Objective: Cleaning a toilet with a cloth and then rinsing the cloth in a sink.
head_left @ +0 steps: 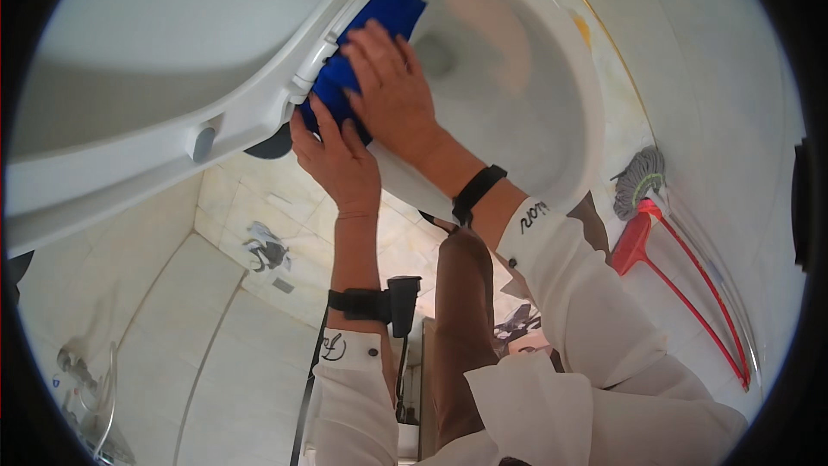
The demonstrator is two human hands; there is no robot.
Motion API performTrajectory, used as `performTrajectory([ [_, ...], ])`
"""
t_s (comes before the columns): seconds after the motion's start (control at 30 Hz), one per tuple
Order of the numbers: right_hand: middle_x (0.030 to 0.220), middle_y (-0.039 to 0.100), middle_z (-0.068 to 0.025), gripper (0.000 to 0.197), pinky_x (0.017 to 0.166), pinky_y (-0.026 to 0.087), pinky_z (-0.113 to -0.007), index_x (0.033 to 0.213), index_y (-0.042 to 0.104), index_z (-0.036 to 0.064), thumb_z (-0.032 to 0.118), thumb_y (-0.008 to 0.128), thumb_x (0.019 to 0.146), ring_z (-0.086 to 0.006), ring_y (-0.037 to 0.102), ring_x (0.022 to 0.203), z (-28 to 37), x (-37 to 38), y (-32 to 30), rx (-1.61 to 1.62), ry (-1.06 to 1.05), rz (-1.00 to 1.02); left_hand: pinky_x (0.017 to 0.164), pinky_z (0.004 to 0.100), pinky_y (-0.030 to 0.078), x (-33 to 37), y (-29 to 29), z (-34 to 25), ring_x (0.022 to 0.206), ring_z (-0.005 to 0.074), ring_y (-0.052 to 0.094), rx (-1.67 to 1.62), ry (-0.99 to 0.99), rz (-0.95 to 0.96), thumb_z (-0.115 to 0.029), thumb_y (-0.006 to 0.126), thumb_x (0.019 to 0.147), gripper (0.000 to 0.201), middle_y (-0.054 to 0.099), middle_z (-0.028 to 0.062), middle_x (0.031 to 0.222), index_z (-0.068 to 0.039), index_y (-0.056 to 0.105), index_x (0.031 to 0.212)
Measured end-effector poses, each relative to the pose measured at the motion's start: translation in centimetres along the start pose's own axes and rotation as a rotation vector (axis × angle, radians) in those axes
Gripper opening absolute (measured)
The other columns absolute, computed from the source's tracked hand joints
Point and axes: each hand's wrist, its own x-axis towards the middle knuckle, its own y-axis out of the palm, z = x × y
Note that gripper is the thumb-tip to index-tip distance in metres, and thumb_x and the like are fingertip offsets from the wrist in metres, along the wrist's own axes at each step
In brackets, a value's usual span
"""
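A blue cloth [390, 12] lies along the rear rim of a white toilet bowl [565, 78], beside the hinges of the raised seat [250, 102]. My right hand [394, 105] grips the middle of the cloth, its bent fingers pressing it down against the rim. Just below it, my left hand [339, 164] has its fingers closed on the cloth's near end, close to the seat hinge. The cloth's underside and part of its middle are hidden by my hands. Inside the bowl the drain looks dark and blurred.
A grey mop head [642, 174] and a red long-handled scoop [632, 242] lean at the right wall. A grey-white crumpled thing [266, 246] is on the tiled floor at left. A shower hose [110, 397] hangs at the lower left. My knee [466, 293] is below the bowl.
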Motion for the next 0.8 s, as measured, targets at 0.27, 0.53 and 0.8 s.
performTrajectory([
  [0.27, 0.142, 0.04, -0.0141, 0.067, 0.112, 0.028, -0.049, 0.135, 0.047, 0.0035, 0.022, 0.076, 0.077, -0.0342, 0.032, 0.14, -2.7, 3.0, -0.5, -0.051, 0.116, -0.148, 0.104, 0.0532, 0.031, 0.6, 1.5, -2.2, 0.126, 0.0414, 0.039, 0.406, 0.149, -0.069, -0.016, 0.063, 0.089, 0.069, 0.036, 0.0206, 0.147, -0.003, 0.03, 0.149],
  [0.53, 0.149, 0.03, -0.0175, 0.068, 0.112, 0.03, -0.05, 0.14, 0.041, -0.0012, 0.007, 0.071, 0.079, -0.0401, 0.027, 0.141, 1.3, 1.8, 2.0, 0.083, 0.236, -0.161, 0.109, 0.0468, 0.031, -0.5, 1.2, -0.1, 0.134, 0.0353, 0.039, 0.337, 0.075, -0.054, -0.023, 0.063, 0.091, 0.071, 0.036, 0.0181, 0.148, -0.005, 0.027, 0.15],
  [0.8, 0.149, 0.022, -0.0212, 0.06, 0.112, 0.034, -0.047, 0.141, 0.036, -0.0041, -0.001, 0.059, 0.086, -0.0445, 0.027, 0.14, 4.9, -0.9, 2.4, 0.357, 0.4, -0.118, 0.115, 0.0431, 0.029, 0.7, -1.7, -4.3, 0.14, 0.0307, 0.032, -1.081, -0.551, 0.188, -0.039, 0.031, 0.107, 0.061, 0.031, 0.0162, 0.152, 0.0, 0.018, 0.152],
])
